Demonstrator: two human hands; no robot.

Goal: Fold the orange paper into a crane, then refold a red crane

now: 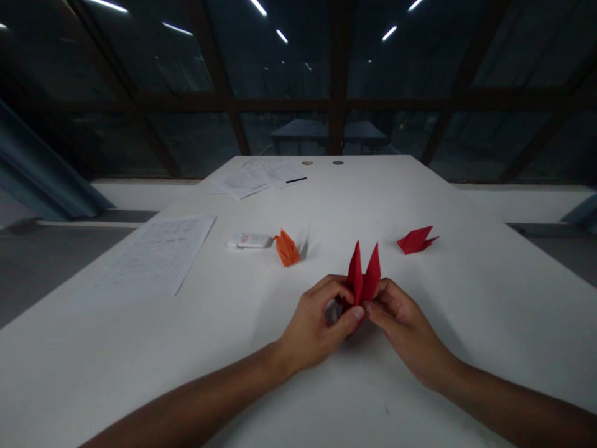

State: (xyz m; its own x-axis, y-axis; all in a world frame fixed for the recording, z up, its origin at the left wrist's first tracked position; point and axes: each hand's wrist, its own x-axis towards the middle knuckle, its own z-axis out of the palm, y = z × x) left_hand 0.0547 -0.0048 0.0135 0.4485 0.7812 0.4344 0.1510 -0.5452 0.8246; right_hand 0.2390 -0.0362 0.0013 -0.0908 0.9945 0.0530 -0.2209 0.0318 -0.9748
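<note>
Pinched between both hands' fingertips, left hand [317, 326] and right hand [401, 323], red folded paper [364, 277] points upward.

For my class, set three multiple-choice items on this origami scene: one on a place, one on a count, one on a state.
1. Where does the orange folded paper lie?
A. beside the white glue stick
B. on the printed sheet
C. in a hand

2. How many folded paper pieces show on the white table?
A. one
B. three
C. five

3. How is the red folded paper in the middle held?
A. lying flat and untouched
B. pinched by left hand and right hand, two points up
C. crumpled in one fist

Answers: 1 A, its tip is next to the stick's end. 2 B, orange, held red, and another red piece. 3 B, fingers of both hands grip its base.
</note>
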